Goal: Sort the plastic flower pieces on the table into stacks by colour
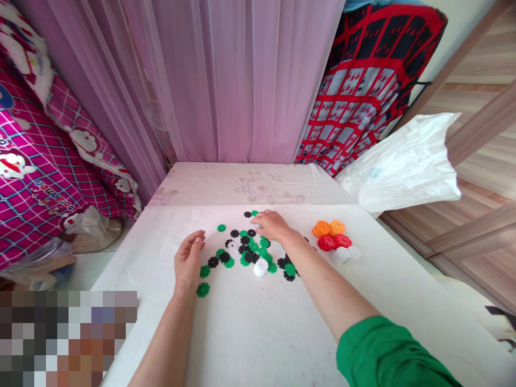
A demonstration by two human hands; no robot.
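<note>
Right hand (pixel 271 224) over the green and black discs (pixel 253 245) on the worktop (pixel 250 333), can't tell if that grip's clamped; left hand (pixel 188 259) beside them, grip loosely apart.

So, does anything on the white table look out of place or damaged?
No damage is visible at this size. Slightly odd: the white round plastic stack sits beside scattered green plastic discs and black plastic discs, while the orange plastic discs and red plastic discs lie grouped by colour on the right.
</note>
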